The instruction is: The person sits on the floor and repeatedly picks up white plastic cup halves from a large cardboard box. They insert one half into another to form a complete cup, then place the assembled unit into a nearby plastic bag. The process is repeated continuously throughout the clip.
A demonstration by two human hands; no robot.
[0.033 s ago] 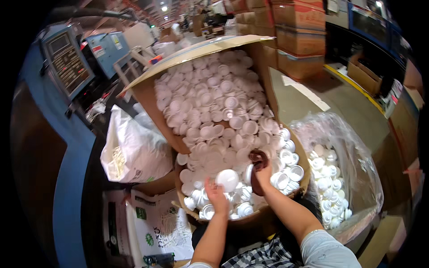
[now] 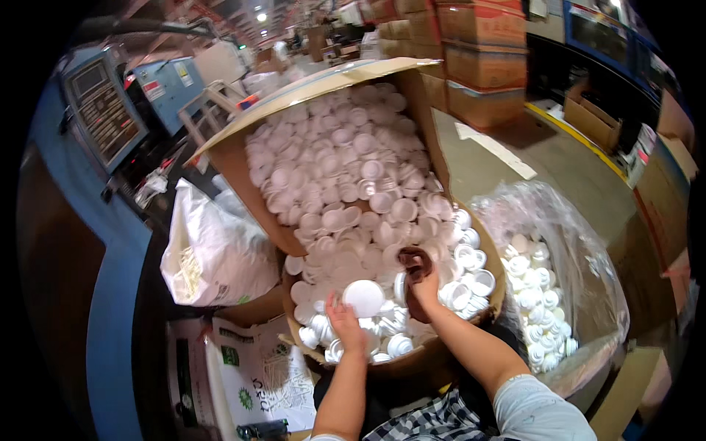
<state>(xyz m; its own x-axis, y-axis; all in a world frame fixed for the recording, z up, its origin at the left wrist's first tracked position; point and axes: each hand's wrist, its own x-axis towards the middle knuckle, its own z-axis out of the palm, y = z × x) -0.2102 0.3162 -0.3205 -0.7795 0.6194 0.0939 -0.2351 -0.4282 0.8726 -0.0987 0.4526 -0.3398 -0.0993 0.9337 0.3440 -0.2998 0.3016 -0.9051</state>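
Observation:
My left hand (image 2: 346, 324) is at the near side of a big cardboard box, its fingers at the left edge of a round white plastic lid (image 2: 364, 298) whose flat face shows. To its right, my right hand (image 2: 424, 288) is closed, with a dark brown, glove-like covering (image 2: 416, 266) around its fingers. A second white lid (image 2: 399, 289), seen edge-on, stands against the brown covering on the side facing my left hand. Beneath and beyond both hands, many loose white lids (image 2: 334, 220) fill the tilted cardboard box (image 2: 440, 158).
At right, a clear plastic bag (image 2: 588, 283) holds white ribbed pieces (image 2: 540, 309). A white sack (image 2: 220, 253) stands at left, above a carton (image 2: 243, 367) with thin white bits. A blue machine with a control panel (image 2: 103, 110) borders the left; stacked cartons (image 2: 485, 73) stand behind.
The view has shifted a little. My left hand and its lid have moved slightly left; my right hand keeps nearly the same pose.

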